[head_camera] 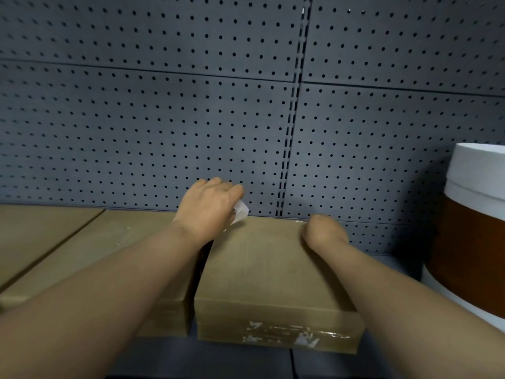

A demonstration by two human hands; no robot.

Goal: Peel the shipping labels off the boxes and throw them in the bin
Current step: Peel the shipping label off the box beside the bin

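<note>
Left hand [209,207] pinches a white label scrap [241,213] at the far left corner of the middle box [269,265]; whether it is fully free cannot be told. Right hand [323,233] is clenched, pressing the far right corner. Risk: thin paper may tear and leave residue like the remnants [284,336] on the near face. Room is tight: pegboard [191,119] close behind, neighbouring box [114,242] left, canister [470,233] right. No bin in view.

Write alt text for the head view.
The left hand pinches a white label scrap at the far edge of a cardboard box, while the right hand steadies it, before a grey pegboard.
</note>
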